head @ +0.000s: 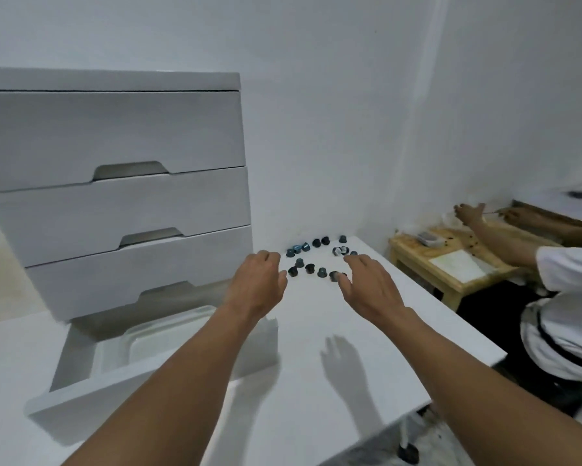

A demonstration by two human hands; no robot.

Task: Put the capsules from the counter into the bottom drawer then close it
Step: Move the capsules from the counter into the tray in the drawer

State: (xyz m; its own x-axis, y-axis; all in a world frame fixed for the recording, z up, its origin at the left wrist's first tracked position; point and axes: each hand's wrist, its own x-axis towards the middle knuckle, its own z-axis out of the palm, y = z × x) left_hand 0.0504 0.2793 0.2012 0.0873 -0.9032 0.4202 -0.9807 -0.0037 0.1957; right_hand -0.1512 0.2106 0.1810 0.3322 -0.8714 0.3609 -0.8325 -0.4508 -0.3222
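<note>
wall (350,95): plain white, behind everything.
drawer unit (114,136): white, stands on the left of the table against the wall. upper three drawers are shut, each with a cut-out handle notch.
table (400,331): white top. carries the drawer unit and the capsules; hand shadows fall on the near part.
bottom drawer (91,405): pulled out toward the camera, front panel low on the left, inside visible from above.
other person (568,297): far right in white clothes, both arms stretched out over a separate surface. well apart from the capsules.
low wooden table (451,264): right of the white table, lower down, with a white sheet and a small dark item on it.
clear tray (155,334): lies inside the bottom drawer, partly under the unit. no capsules seen in it.
left hand (257,280): above the table at the left edge of the capsule group. fingers bent down and away from the camera, tips hidden, so cannot tell if they hold anything.
right hand (367,287): at the right edge of the group, fingers spread and released, gripping nothing. thumb just beside one capsule; contact unclear.
capsules (309,268): about a dozen, small, dark and blue-grey. scattered on the table near the back wall, right of the drawer unit, between the two hands. none in the drawer.
</note>
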